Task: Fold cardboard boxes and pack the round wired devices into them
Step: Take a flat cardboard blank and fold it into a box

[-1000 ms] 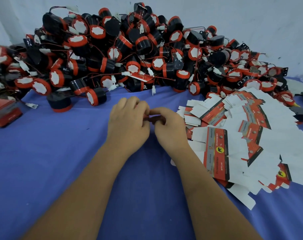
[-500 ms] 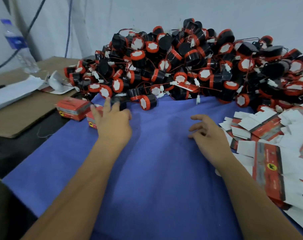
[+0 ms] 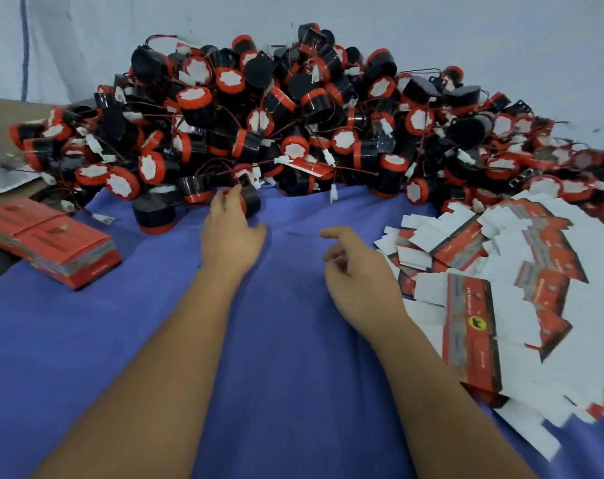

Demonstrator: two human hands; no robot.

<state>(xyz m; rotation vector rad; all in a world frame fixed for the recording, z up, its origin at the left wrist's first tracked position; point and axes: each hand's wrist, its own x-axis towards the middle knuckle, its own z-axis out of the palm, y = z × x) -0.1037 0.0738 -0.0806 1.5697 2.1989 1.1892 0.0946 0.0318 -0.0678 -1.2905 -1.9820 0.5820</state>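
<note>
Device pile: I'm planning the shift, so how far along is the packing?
Done: a few closed red boxes at the left. In hand: the left hand reaches a device at the pile's edge; the right hand is empty. Left: the big device pile and many flat box blanks.

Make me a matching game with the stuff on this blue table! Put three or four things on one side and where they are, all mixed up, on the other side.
Things:
1. pile of round devices
2. flat unfolded boxes
3. closed red boxes
4. left hand

Places:
A. at the left edge of the blue cloth
B. spread out on the right side
C. heaped along the back, against the wall
D. reaching to a device at the front of the pile

Pairs: 1-C, 2-B, 3-A, 4-D
</note>
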